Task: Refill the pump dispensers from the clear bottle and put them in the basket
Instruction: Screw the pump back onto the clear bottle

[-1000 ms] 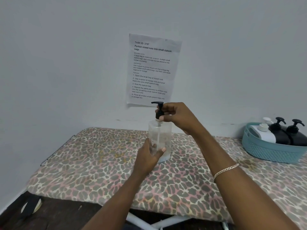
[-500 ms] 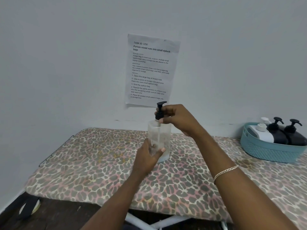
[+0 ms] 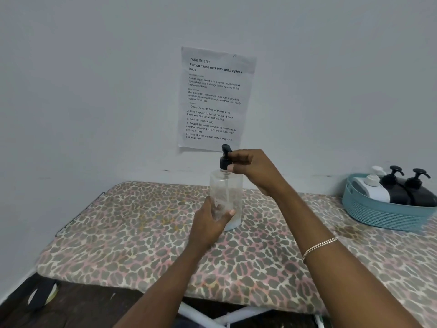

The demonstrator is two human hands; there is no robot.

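Wall sheet (image 3: 216, 100) behind bottle (image 3: 227, 192): "TASK ID 3797", seemingly.

wall sheet (image 3: 215, 100) "TASK ID 3797", "Portion mixed nuts into small ziplock bags"

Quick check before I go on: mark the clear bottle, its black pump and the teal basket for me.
clear bottle (image 3: 234, 195): head view, on the bare middle of its body.
black pump (image 3: 223, 162): head view, on its screw collar.
teal basket (image 3: 383, 216): head view, on its ribbed front wall.

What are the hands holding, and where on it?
Left hand grips the clear bottle low on its body; right hand pinches its black pump collar.
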